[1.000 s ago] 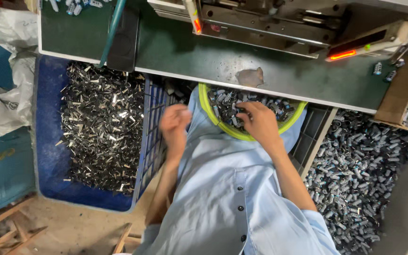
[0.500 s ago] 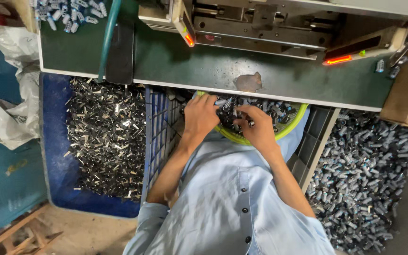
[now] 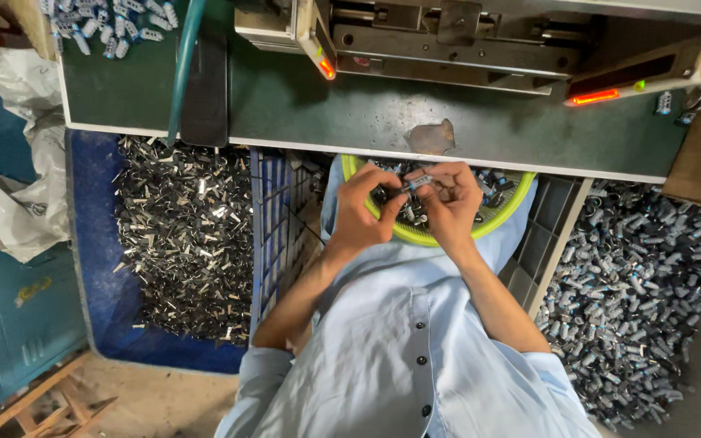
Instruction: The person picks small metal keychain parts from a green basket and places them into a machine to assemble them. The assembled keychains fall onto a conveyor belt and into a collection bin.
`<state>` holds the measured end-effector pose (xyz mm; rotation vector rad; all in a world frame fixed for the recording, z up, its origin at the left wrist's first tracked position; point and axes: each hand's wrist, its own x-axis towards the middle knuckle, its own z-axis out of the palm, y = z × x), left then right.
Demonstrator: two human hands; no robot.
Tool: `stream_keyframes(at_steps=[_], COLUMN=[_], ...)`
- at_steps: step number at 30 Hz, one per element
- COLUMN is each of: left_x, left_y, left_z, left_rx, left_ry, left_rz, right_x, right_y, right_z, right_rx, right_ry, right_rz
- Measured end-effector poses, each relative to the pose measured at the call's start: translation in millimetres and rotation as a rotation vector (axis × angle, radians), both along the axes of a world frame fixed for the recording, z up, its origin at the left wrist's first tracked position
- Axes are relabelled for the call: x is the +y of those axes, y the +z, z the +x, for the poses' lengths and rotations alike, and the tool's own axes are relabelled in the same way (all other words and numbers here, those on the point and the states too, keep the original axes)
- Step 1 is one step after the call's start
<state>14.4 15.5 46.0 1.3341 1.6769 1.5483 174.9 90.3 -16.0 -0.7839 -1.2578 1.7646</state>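
My left hand (image 3: 364,209) and my right hand (image 3: 453,199) meet over a yellow-green bowl (image 3: 423,238) on my lap, which holds several small dark parts. Both hands pinch one small cylindrical part (image 3: 417,182) between the fingertips, just under the edge of the green workbench (image 3: 302,105). My light blue shirt fills the lower middle of the view.
A blue crate (image 3: 91,243) of shiny metal clips sits to my left, next to a blue grid crate (image 3: 273,227). A grey bin (image 3: 634,276) of small dark cylinders lies at my right. A metal machine (image 3: 464,40) with orange lights stands on the workbench.
My left hand moved right from the blue crate side to the bowl. Both hands came together and now pinch one small part between them.
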Motion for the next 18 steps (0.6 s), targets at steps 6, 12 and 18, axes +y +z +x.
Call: stream_keyframes(at_steps=[6,12,18], left_x=[12,-8,-10], left_y=[9,39,7], left_z=[0,6,-8], left_rx=[-0.118,-0.031,-0.015], left_ry=[-0.068,-0.035,0.099], left_rz=[0.004,0.031,-0.181], right_x=[2,13,23], right_y=[6,4,2], right_z=[-3,1,7], right_rx=[0.026,0.370,0.659], right_ry=[-0.011,-0.090,0.003], right_rz=[0.086,-0.535,-0.891])
